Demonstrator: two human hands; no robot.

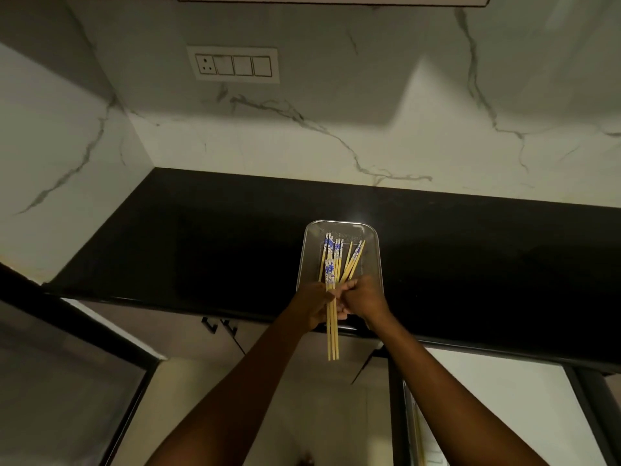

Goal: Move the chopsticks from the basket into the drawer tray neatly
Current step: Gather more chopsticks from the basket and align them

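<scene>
Both bare: left hand (314, 306), right hand (364, 297). Behind the fingers (347, 290), wrists bare too. Forearms long, slim, uncovered all the way back to the frame's bottom edge. Lighting dim; finer detail on fingers unreadable.

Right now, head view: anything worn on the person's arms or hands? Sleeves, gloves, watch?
Nothing worn shows. The left forearm and right forearm are bare down to the frame's edge: no sleeves, watch or bands. The left hand and right hand are ungloved; rings too dim to tell.
</scene>
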